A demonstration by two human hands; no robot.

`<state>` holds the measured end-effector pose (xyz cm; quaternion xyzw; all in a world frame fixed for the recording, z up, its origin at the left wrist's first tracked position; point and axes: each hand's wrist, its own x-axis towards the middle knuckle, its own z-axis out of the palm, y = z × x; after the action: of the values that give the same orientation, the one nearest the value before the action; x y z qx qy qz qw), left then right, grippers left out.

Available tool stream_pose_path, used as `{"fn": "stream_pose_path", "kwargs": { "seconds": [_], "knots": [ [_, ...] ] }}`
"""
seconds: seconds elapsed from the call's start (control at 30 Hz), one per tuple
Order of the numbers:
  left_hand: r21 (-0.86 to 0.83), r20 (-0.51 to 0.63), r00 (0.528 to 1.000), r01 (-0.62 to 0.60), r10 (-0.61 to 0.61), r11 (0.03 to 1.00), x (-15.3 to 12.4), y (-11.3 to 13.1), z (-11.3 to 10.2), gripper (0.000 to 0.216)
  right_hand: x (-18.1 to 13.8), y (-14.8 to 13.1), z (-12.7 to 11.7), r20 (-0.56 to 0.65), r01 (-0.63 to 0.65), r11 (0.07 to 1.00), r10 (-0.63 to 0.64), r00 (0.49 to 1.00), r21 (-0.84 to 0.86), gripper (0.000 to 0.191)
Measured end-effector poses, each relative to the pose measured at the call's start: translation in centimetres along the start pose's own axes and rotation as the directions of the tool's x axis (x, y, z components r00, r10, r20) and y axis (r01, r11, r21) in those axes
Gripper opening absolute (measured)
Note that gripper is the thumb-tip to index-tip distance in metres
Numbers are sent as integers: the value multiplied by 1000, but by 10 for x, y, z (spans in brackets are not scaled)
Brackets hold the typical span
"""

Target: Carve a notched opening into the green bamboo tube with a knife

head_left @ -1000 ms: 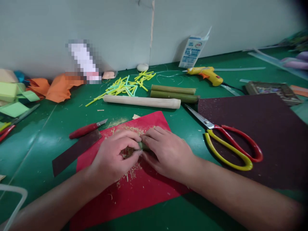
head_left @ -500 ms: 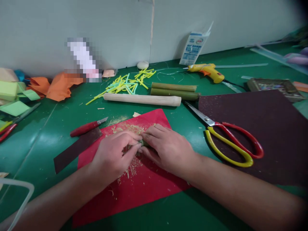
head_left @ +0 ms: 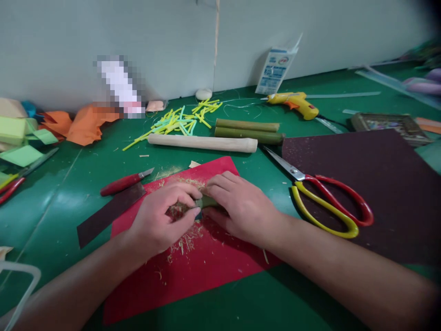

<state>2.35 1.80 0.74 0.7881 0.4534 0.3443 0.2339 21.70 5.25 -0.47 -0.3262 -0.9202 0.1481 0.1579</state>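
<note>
Both my hands meet over a red sheet (head_left: 206, 271) on the green table. My right hand (head_left: 237, 207) wraps round a short green bamboo piece (head_left: 206, 201), which shows only between the fingers. My left hand (head_left: 161, 216) is closed, its thumb and fingertips pinching at the left end of that piece. Pale shavings (head_left: 186, 241) lie scattered on the red sheet under and around my hands. A red-handled knife (head_left: 124, 182) lies just left of the sheet, apart from my left hand.
Red-and-yellow scissors (head_left: 320, 195) lie on a dark sandpaper sheet (head_left: 379, 184) at the right. Behind the red sheet are a wooden dowel (head_left: 203, 142), two bamboo sticks (head_left: 248, 129), cut straws (head_left: 179, 120) and a yellow glue gun (head_left: 292, 102). Coloured paper (head_left: 79, 122) is piled at the left.
Both hands have shifted slightly up and away from me on the red sheet, still together on the bamboo piece. More shavings show below them.
</note>
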Motion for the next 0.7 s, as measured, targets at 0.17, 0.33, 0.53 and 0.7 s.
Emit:
{"fn": "stream_pose_path", "kwargs": {
  "seconds": [0.17,0.33,0.53,0.7],
  "knots": [
    [74,13,1000,-6,5,997,4,-5,2,8,2,-2,2,3,-38,997,38,999,-65,28],
    [94,-6,999,42,-42,995,2,-6,5,7,2,-6,0,18,-45,998,46,999,-40,35],
    [178,-39,999,-1,8,984,-1,-1,7,10,5,-6,1,-14,-59,998,58,998,-26,32],
    [215,-32,999,-19,27,976,0,-1,8,8,5,-3,6,-52,-66,997,64,997,-37,30]
  ]
}}
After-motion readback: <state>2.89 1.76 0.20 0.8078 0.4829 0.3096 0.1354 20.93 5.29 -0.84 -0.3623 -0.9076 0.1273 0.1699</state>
